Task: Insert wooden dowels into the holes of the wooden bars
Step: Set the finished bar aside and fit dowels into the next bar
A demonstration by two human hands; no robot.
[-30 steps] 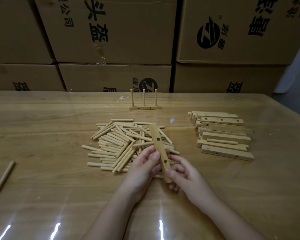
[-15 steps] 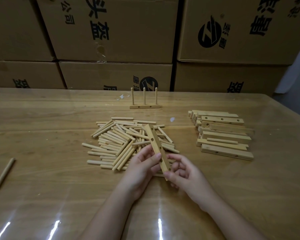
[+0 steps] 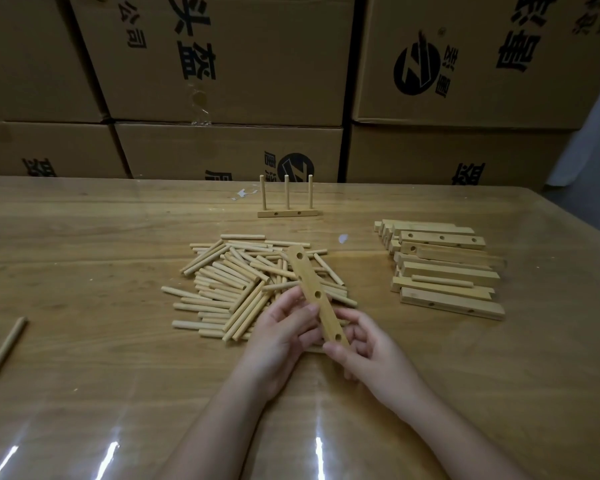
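Both hands, left [image 3: 278,337] and right [image 3: 371,355], still grip the wooden bar [image 3: 309,278], now turned so three holes show.

**Held bar** [image 3: 312,294]: pale rectangular wooden strip with three round holes along its upper face, raised above the worktop [image 3: 84,237]. It slants from near right to far left, its far end over the dowel pile. The left hand [image 3: 281,336] pinches its middle and the right hand [image 3: 371,351] grips its near end.

**Dowel pile** [image 3: 236,282]: many short round pegs, loosely criss-crossed at centre.

**Stray dowel** [image 3: 5,348]: flat, alone, far left.

**Bar stack** [image 3: 444,268]: drilled bars laid roughly parallel at right, with a lone dowel [image 3: 442,281] resting on top.

**Assembled bar** [image 3: 287,213]: flat beyond the pile, with three dowels upright in its top and two side holes visible.
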